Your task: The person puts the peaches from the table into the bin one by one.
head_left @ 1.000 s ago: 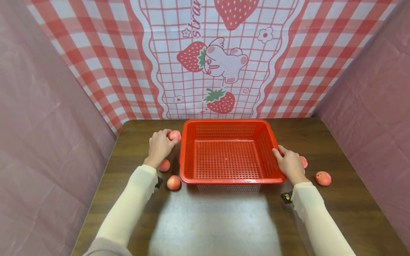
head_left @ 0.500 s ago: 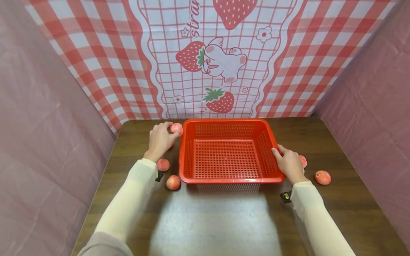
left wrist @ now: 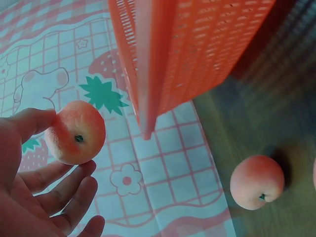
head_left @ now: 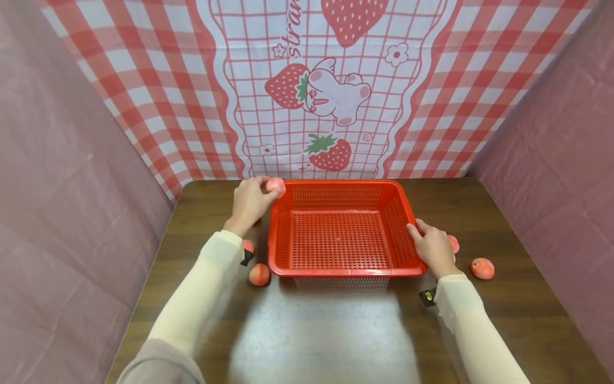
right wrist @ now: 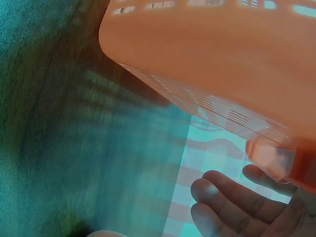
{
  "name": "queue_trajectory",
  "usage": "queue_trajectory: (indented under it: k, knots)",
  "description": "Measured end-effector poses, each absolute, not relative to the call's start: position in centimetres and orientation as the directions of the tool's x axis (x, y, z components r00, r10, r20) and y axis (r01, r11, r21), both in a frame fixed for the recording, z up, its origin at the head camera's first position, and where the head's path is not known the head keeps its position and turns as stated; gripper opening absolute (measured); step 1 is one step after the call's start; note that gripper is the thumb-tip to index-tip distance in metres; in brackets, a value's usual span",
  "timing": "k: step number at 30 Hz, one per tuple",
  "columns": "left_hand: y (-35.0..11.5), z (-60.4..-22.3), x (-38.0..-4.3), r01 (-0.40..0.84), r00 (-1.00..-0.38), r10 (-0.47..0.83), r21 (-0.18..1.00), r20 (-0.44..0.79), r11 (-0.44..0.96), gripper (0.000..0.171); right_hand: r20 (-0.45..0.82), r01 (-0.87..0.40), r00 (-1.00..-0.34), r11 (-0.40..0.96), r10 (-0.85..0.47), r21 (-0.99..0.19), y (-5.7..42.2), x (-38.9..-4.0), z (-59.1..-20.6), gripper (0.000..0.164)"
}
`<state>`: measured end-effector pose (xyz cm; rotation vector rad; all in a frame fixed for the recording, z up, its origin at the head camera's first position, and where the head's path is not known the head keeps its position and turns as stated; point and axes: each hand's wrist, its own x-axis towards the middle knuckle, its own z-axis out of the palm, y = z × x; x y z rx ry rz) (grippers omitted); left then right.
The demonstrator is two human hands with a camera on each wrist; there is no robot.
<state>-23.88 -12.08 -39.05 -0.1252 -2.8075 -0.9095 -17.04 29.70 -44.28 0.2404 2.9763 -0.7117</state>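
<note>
Bearing cut-off “stra”, cloth (head_left: 196, 106) is hung behind; a peach (left wrist: 69, 123), dimple wristward, is pinched by the left hand (head_left: 250, 201), the crosswise-long basket (head_left: 336, 272) gripped by the right hand (head_left: 434, 249).

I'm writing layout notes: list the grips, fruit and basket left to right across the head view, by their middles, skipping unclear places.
Left grip → pinched fruit → red basket → right grip → partly hidden fruit → far-right fruit.

- Head cam looking forward-down over table (head_left: 201, 213), toward far edge
- Left wrist cam facing far edge, close
- Right wrist cam facing basket (head_left: 336, 272), closer
- Wrists sharing basket
</note>
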Motion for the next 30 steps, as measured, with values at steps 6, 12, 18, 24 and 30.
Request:
queue_trajectory:
  k: [6,12,18,24,30]
  knots:
    - [-11.1,-38.9,-24.3,0.157,-0.975,0.029,0.588,0.222,0.794,0.045,-0.108,0.177,-0.984,0.879,0.143,-0.443,29.8,-17.1,-44.4,0.070]
    - [-10.1,-39.3,-24.6,0.139,-0.980,0.026,0.588,0.196,0.797,0.044,-0.105,0.180,-0.983,0.879,0.149,-0.441,29.6,-17.0,-44.5,0.069]
    - [-8.9,-39.5,-25.0,0.105,-0.991,0.028,0.651,0.128,0.752,0.047,-0.115,0.199,-0.980,0.872,0.165,-0.448,29.7,-17.0,-44.4,0.068]
    - [-8.3,-39.3,-25.3,0.081,-0.995,0.022,0.661,0.098,0.746,0.045,-0.132,0.217,-0.976,0.860,0.175,-0.461,29.6,-17.0,-44.4,0.070]
    - [-8.3,-39.4,-25.3,0.072,-0.997,0.033,0.643,0.073,0.762,0.048,-0.101,0.212,-0.977,0.857,0.187,-0.470,29.4,-17.0,-44.5,0.068]
